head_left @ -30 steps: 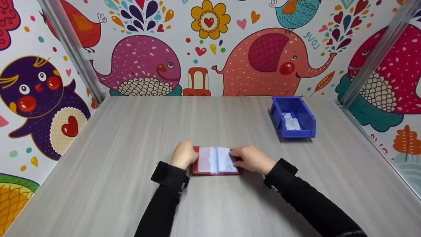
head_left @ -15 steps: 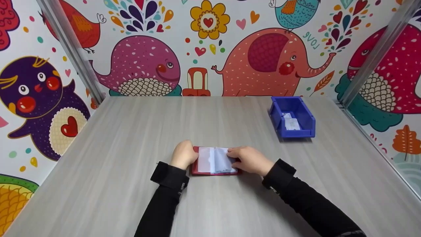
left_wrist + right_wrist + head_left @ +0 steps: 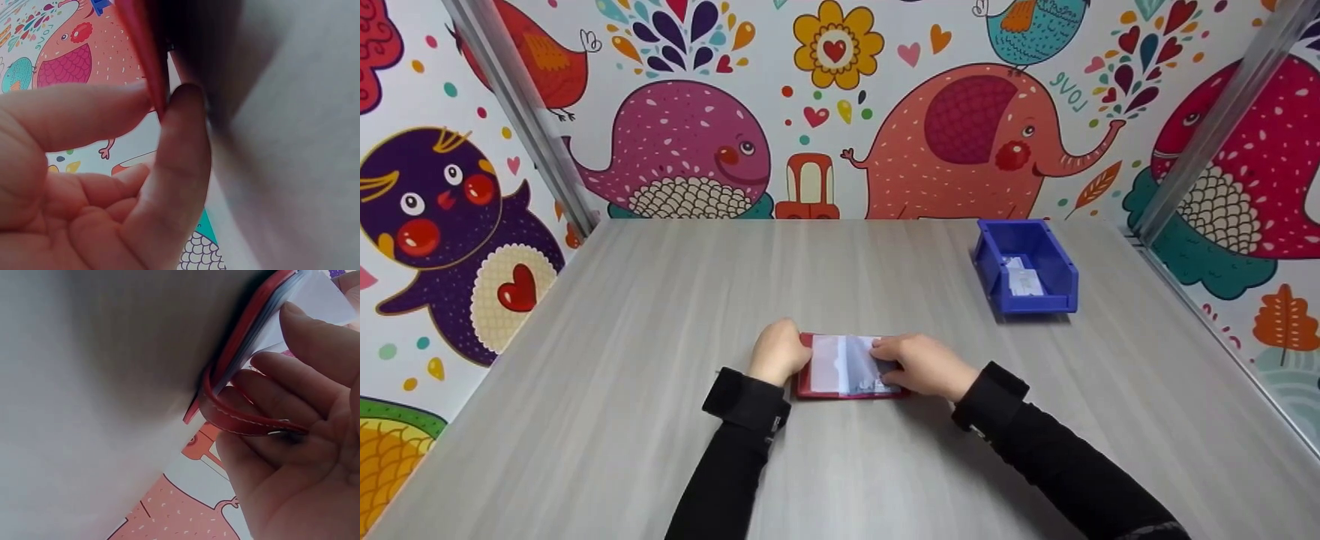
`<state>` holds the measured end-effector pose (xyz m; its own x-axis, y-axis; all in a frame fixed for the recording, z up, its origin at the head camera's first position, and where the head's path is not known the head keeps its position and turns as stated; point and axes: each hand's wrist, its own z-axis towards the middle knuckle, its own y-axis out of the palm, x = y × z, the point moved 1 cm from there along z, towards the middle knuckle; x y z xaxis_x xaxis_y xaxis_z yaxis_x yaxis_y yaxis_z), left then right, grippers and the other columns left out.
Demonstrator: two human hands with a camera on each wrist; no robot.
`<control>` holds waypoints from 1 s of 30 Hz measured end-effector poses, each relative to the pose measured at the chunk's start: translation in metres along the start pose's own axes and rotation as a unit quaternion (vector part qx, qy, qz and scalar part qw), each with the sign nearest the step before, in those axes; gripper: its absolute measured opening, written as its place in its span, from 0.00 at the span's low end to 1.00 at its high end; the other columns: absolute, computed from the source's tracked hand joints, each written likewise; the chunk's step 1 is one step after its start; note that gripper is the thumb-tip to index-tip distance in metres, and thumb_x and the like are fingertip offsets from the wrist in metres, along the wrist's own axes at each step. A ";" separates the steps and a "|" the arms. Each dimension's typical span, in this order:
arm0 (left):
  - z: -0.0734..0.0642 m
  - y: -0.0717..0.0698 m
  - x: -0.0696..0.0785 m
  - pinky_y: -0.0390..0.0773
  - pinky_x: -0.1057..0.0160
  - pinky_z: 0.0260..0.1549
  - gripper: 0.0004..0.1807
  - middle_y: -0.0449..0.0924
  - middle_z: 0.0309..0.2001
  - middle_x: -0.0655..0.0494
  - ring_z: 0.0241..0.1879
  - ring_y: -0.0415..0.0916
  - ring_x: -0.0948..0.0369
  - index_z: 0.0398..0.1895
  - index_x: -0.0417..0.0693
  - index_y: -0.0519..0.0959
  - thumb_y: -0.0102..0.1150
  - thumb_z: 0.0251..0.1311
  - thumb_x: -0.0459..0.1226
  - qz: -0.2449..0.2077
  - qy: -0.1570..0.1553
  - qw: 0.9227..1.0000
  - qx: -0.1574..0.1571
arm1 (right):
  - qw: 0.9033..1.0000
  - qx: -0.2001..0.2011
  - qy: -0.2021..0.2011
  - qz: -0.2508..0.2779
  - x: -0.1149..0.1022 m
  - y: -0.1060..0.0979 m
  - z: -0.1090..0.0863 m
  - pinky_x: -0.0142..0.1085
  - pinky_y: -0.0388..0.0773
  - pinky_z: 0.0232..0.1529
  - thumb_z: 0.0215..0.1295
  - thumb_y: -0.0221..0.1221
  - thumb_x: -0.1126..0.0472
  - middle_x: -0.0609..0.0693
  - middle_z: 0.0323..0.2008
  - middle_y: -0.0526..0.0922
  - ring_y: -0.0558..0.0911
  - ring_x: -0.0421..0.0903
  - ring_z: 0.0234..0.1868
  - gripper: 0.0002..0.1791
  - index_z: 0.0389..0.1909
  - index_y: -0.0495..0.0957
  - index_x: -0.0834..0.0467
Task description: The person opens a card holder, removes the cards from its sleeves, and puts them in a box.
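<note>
A red card holder [image 3: 826, 369] with clear plastic sleeves lies spread on the table. My left hand [image 3: 778, 352] pinches its left cover edge between thumb and index finger; in the left wrist view the red cover [image 3: 147, 53] runs between those fingertips. At the right side, my right hand [image 3: 934, 366] holds a sleeve page [image 3: 861, 369] between thumb and fingers, bending it up slightly. A stitched red strap [image 3: 239, 423] with a metal snap curves out from the cover across the right fingers. The sleeve stack [image 3: 256, 329] shows edge-on in the right wrist view.
A blue bin [image 3: 1039, 304] with white papers or cards [image 3: 1024, 282] inside stands at the back right of the wood-grain table [image 3: 697, 277]. Walls printed with cartoon animals [image 3: 960, 142] enclose the back and sides, with metal posts [image 3: 521, 112] at the corners.
My right hand has shifted slightly left, drawing the right sleeve page with it, so a darker layer with print shows at the lower right. The left hand stays on the cover edge.
</note>
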<state>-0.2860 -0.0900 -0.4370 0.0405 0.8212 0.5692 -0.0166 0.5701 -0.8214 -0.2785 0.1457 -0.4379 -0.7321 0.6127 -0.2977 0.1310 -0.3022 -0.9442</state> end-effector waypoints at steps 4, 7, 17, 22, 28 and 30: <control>0.000 0.000 0.000 0.76 0.55 0.35 0.11 0.70 0.23 0.51 0.27 0.66 0.55 0.16 0.43 0.68 0.58 0.50 0.27 -0.008 -0.007 1.000 -0.007 | 1.000 -0.001 -0.004 -0.002 -0.001 0.000 0.002 0.48 0.74 0.57 0.58 0.68 0.66 0.62 0.55 0.81 0.79 0.56 0.57 0.22 0.55 0.80 0.67; 0.000 0.000 0.000 0.76 0.55 0.35 0.11 0.71 0.23 0.51 0.27 0.66 0.55 0.16 0.43 0.68 0.57 0.49 0.27 -0.008 0.000 1.000 -0.002 | 1.000 -0.005 -0.002 -0.003 -0.003 0.001 0.004 0.48 0.74 0.57 0.59 0.68 0.66 0.62 0.55 0.80 0.79 0.56 0.57 0.23 0.55 0.80 0.67; 0.000 -0.001 0.000 0.77 0.51 0.38 0.10 0.74 0.25 0.49 0.28 0.70 0.53 0.16 0.42 0.69 0.58 0.48 0.27 0.002 0.004 1.000 0.002 | 1.000 -0.008 -0.001 -0.001 -0.005 0.001 0.008 0.48 0.75 0.57 0.60 0.68 0.65 0.62 0.55 0.81 0.79 0.57 0.56 0.23 0.56 0.80 0.66; -0.002 -0.004 0.001 0.77 0.52 0.35 0.15 0.69 0.22 0.52 0.27 0.67 0.54 0.14 0.45 0.65 0.59 0.49 0.28 0.009 0.000 1.000 0.006 | 1.000 -0.006 -0.005 -0.001 -0.005 0.002 0.007 0.48 0.75 0.57 0.59 0.68 0.66 0.62 0.55 0.81 0.80 0.57 0.56 0.23 0.56 0.80 0.66; -0.007 -0.011 0.007 0.78 0.49 0.34 0.11 0.75 0.25 0.48 0.30 0.75 0.50 0.19 0.41 0.70 0.61 0.52 0.30 0.016 0.009 0.999 0.044 | 1.000 -0.009 -0.003 0.000 -0.005 0.002 0.008 0.47 0.75 0.57 0.60 0.68 0.65 0.61 0.55 0.81 0.80 0.56 0.56 0.23 0.56 0.80 0.66; -0.009 -0.013 0.011 0.79 0.48 0.36 0.07 0.80 0.30 0.44 0.34 0.79 0.47 0.23 0.36 0.75 0.62 0.53 0.30 0.017 0.017 0.998 0.058 | 1.000 -0.007 -0.006 0.001 -0.005 0.001 0.008 0.48 0.75 0.57 0.59 0.68 0.65 0.62 0.55 0.81 0.79 0.57 0.57 0.23 0.56 0.80 0.66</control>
<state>-0.2761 -0.0881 -0.4204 0.0728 0.8395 0.5384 -0.1338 0.5432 -0.8289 -0.2800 0.1367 -0.4367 -0.7397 0.6033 -0.2980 0.1420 -0.2929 -0.9455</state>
